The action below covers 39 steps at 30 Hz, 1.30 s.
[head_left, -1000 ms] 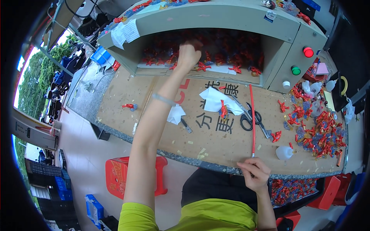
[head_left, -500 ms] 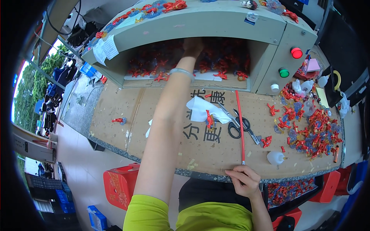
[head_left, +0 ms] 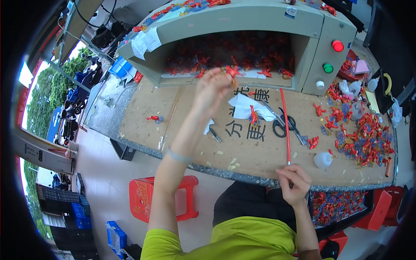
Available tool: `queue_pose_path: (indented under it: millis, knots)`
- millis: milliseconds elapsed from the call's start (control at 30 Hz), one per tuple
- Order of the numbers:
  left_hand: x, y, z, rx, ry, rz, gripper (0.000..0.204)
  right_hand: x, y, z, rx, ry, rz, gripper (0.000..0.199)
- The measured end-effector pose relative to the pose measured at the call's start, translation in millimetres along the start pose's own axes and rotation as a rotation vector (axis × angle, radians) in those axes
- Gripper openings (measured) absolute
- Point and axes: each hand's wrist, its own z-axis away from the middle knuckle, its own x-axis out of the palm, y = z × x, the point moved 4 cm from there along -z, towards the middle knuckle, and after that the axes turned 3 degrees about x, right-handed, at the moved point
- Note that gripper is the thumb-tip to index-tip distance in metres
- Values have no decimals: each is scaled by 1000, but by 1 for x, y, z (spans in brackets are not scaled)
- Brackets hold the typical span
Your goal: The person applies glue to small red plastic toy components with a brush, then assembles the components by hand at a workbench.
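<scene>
My left hand (head_left: 212,90) is raised in front of the opening of a grey-green box machine (head_left: 242,21). Its fingers are closed on a small red plastic figurine (head_left: 232,71). At the table's front edge my right hand (head_left: 295,182) has curled fingers at the lower end of a thin red-handled paintbrush (head_left: 285,125). The silvery collar of this brush sits right by the fingertips, and its tip is hidden. Black-handled scissors (head_left: 284,125) lie under the brush. Beside them a white cloth (head_left: 247,107) has another red figurine (head_left: 253,113) on it.
Many red, blue and yellow figurines (head_left: 366,136) are heaped at the right. A white squeeze bottle (head_left: 323,160) stands near the front edge. More figurines fill the machine. A utility knife (head_left: 215,135) lies on the cardboard (head_left: 182,130). A red stool (head_left: 141,197) is below.
My left hand has come back out of the machine's opening with a red figurine. My right hand stays at the paintbrush's end. The whole view has shifted slightly.
</scene>
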Motion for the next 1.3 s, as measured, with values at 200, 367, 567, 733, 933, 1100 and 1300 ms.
queue_pose_path:
  millis: [200,367,567,733,933,1100,1300]
  knots:
    - [45,-49,170,-63,58,94,39,19,-38,-28,140,169,-91,19]
    - [51,-74,211,13,142,131,41,32,-7,-11,428,-67,-514,14]
    - [52,-83,229,-117,101,211,41,29,-6,4,520,-68,-556,9]
    - [56,-84,234,-160,66,326,37,25,-9,5,499,-83,-524,9]
    - [57,-85,238,-270,78,487,34,17,-2,3,530,-121,-704,9]
    - [58,-88,241,-182,119,369,35,17,-2,5,519,-82,-630,10]
    - [63,-87,243,-128,146,258,35,16,0,11,506,-69,-567,10]
